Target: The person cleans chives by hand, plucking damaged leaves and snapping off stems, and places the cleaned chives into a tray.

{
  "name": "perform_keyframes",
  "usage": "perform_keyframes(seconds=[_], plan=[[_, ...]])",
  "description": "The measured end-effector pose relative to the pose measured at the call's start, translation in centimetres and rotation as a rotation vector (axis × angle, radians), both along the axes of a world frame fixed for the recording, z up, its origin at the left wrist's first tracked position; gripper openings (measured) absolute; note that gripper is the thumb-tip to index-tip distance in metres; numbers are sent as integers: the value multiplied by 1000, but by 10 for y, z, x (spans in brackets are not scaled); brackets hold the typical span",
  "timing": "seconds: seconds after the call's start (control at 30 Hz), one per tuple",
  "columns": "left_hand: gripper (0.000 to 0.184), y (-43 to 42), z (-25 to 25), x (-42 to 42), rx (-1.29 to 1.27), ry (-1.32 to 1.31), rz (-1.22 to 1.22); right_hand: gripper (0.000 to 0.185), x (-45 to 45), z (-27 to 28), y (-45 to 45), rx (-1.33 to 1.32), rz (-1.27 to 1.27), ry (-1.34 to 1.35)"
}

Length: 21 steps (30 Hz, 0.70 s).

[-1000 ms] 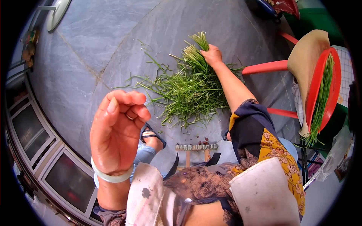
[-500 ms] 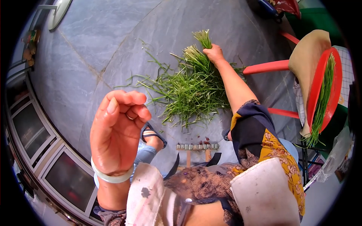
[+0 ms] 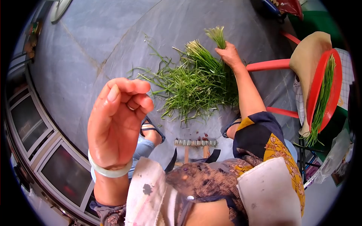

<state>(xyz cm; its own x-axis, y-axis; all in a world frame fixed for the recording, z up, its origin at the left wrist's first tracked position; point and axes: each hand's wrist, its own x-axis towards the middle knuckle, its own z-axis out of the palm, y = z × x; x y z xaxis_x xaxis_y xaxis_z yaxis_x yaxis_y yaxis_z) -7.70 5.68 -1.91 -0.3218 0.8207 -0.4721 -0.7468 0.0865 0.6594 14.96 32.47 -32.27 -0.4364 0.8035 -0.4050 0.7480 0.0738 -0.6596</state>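
Long green stalks (image 3: 196, 83) lie in a loose pile on the grey floor, their pale ends pointing up and away from me. At the upper right of the pile, my right hand (image 3: 230, 54) is closed around a small bunch of stalks (image 3: 216, 34), whose pale ends stick out past my fingers. My left hand (image 3: 120, 120) is raised on the left, palm turned inward and fingers curled with gaps between them; nothing shows in it. A pale bangle (image 3: 110, 171) is on that wrist.
A red stool (image 3: 335, 101) on the right bears more green stalks (image 3: 323, 100). Beside its seat is a tan sheet (image 3: 304, 56). Glass-fronted cabinets (image 3: 65, 175) line the left side. A small wooden rack (image 3: 196, 143) lies between my feet.
My right hand has moved right and slightly away from the pale ends of the pile, with the bunch still in it. The left hand keeps its curled shape.
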Motion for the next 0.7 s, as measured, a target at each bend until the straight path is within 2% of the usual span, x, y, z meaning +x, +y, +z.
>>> perform_keyframes(seconds=[0.1,0.17,0.3,0.43,0.6,0.7], plan=[[27,-1,1,0,16,1,-14,34,-23,8,-23,-53,108,98],[27,-1,1,0,18,5,-15,33,-48,13,-43,-68,196,-17],[26,-4,0,-1,15,-1,-18,29,-80,-19,-66,23,344,-126],[25,-5,2,-2,3,-9,-11,25,-99,-32,-71,31,241,-226],[24,-5,4,-2,-13,-9,3,13,-109,-34,-84,165,400,-348],[24,-5,3,-2,-10,-16,1,14,-114,-34,-87,213,466,-368]])
